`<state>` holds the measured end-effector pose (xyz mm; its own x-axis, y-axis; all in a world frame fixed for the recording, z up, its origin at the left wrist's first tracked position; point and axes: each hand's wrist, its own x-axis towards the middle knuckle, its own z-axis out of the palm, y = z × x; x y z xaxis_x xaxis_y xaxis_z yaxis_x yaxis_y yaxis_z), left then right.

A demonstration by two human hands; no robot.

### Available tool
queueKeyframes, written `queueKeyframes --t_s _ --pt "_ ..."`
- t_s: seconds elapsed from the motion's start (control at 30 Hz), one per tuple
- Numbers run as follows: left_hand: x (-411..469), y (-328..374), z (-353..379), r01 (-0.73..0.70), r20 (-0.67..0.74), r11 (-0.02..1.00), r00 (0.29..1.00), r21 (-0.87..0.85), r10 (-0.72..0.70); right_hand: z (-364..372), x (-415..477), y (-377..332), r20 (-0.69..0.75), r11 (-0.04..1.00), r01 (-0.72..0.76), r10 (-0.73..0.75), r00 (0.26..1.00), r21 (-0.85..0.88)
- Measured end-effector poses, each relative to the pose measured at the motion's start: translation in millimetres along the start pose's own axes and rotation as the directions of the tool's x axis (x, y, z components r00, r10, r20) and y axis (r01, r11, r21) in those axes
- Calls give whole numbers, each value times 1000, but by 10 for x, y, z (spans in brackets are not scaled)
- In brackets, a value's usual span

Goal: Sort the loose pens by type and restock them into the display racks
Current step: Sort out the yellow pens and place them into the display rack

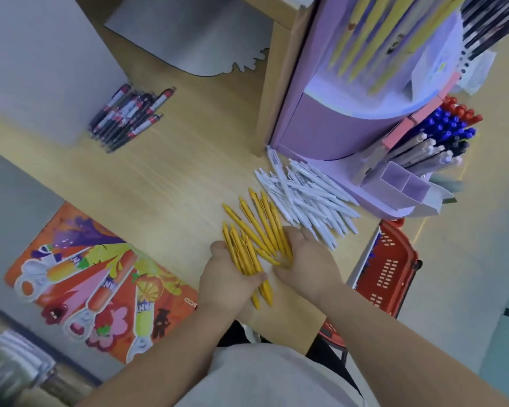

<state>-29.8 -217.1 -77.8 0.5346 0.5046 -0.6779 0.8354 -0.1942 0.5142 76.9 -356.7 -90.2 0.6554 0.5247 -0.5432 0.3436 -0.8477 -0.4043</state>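
A pale wooden table fills the view, with a purple rack standing at its far right. The yellow pens lie near the front edge, between the two hands. The left hand has its fingers curled round a bundle of them, tips pointing away from the person. The right hand curls over the rest, which fan out across the table (some of their ends poke out past its fingers). Just beside them, toward the rack, the white pens lie in a loose heap that touches the rack's base. The dark pens sit well apart at the far left. Blue-capped pens and grey pens stand in the rack's compartments. A red basket shows below the table's right edge, and a bright poster lies at the left.
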Motion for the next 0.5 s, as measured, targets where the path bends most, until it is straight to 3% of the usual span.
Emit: queueKeyframes --t_s 0.27,0.5 --pt "79 0 62 -30 -63 993 997 110 37 -28 95 -6 37 990 95 -92 995 -102" --pt "201 15 -101 -34 -153 997 987 72 45 -35 145 -73 -16 996 83 -83 996 -28"
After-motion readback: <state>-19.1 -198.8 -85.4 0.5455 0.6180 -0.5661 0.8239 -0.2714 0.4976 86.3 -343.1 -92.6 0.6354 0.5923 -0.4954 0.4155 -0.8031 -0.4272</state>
